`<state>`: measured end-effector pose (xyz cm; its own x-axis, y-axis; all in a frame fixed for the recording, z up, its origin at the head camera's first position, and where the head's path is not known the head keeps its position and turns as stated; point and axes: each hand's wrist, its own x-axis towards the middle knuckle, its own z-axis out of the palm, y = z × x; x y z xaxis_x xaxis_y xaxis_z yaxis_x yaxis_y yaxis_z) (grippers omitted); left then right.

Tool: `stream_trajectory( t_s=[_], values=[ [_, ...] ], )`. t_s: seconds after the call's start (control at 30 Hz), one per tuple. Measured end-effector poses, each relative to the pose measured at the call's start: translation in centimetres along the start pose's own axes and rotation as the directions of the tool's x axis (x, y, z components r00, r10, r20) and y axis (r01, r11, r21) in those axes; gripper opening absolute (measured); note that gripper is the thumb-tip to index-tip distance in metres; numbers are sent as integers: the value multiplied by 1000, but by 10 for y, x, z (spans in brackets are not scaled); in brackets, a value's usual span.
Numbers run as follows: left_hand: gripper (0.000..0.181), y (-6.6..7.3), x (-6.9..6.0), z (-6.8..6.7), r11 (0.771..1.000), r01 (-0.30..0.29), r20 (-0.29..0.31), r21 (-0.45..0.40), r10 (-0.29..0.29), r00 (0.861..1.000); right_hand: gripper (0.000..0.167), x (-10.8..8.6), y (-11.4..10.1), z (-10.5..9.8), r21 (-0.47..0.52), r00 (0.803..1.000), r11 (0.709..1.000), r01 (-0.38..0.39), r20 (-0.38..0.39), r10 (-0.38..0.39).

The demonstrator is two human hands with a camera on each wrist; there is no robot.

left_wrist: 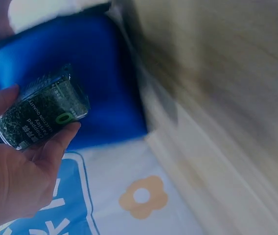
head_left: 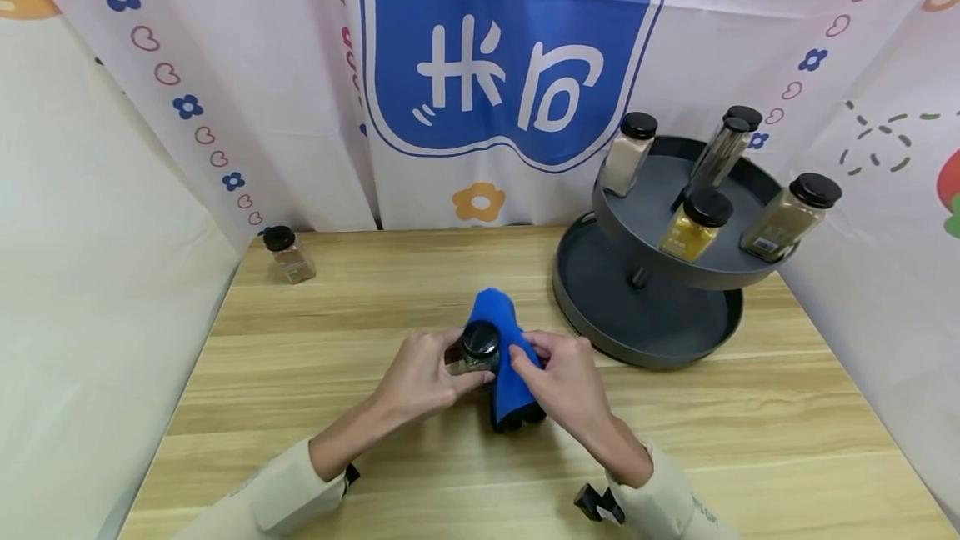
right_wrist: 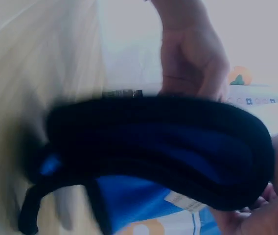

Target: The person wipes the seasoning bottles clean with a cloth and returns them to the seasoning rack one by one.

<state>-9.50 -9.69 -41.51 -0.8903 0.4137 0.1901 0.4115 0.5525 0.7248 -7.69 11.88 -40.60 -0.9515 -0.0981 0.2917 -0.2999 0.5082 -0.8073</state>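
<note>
In the head view my left hand [head_left: 426, 369] grips a small clear jar [head_left: 480, 340] between thumb and fingers, black lid upward. Its label reads chopped parsley in the left wrist view, where the jar [left_wrist: 48, 112] shows dark green flakes. Just to the right, my right hand [head_left: 566, 375] pinches a piece of blue fabric [head_left: 512, 386] with thumb and fingers. That fabric has a rounded far end. Black binding, a loop and a white tag [right_wrist: 184, 201] show in the right wrist view. Whether it is folded or a pouch I cannot tell. The jar overlaps the fabric's left side in the head view.
A dark two-tier round rack [head_left: 648, 348] stands at the back right; several black-lidded jars, including a yellow one [head_left: 693, 232], are on its upper tier. Another jar of brown powder [head_left: 292, 261] is on the wooden table [head_left: 360, 298] at the back left. Printed curtains hang behind.
</note>
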Motion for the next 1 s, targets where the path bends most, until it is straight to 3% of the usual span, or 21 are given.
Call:
stream_trajectory(
  t_s=[0.1, 0.17, 0.27, 0.33, 0.4, 0.5, 0.6, 0.7, 0.8, 0.87, 0.93, 1.0],
  values=[
    [46, 1, 1, -3, 1000, -8, -11, -6, 8, 1000, 13, 0, 0, 1, 20, 1000, 999, -30, 9, 30],
    [48, 1, 1, -3, 1000, -6, -11, 4, 6, 1000, 16, 0, -1, 0, 92, 997, 996, 4, -72, 3],
    [52, 1, 2, -3, 1000, 3, -1, 19, -3, 1000, 17, 0, -4, -3, 181, 973, 977, 113, -218, -72],
    [52, 1, 2, -2, 1000, -1, 3, 29, 1, 1000, 17, 0, -5, -5, 177, 963, 972, 156, -247, -109],
    [51, 1, 2, -2, 1000, -8, 2, 29, 8, 1000, 16, 0, -4, -4, 114, 970, 982, 150, -209, -124],
    [47, 3, 2, -3, 1000, -18, 0, 12, 18, 1000, 10, 1, 1, -1, 11, 996, 997, 74, -60, -73],
    [42, 4, 2, -4, 1000, -19, 4, -3, 19, 1000, 7, 2, 4, 1, -28, 999, 999, 35, 31, -34],
    [41, 2, 2, -4, 1000, -16, 8, 9, 16, 1000, 10, 1, 1, -1, 49, 997, 997, 60, -46, -57],
    [40, 0, 2, -3, 999, -16, 4, 31, 16, 1000, 18, 0, -3, -4, 137, 974, 979, 152, -192, -124],
    [38, 0, 3, -3, 999, -17, 3, 41, 17, 1000, 19, -1, -4, -4, 154, 958, 968, 198, -239, -158],
    [40, 1, 3, -3, 999, -17, 2, 36, 17, 1000, 16, 0, -1, -2, 99, 960, 974, 205, -213, -180],
    [42, 2, 3, -3, 1000, -18, -1, 21, 18, 1000, 9, 0, 2, 1, 32, 979, 986, 166, -128, -161]
  ],
)
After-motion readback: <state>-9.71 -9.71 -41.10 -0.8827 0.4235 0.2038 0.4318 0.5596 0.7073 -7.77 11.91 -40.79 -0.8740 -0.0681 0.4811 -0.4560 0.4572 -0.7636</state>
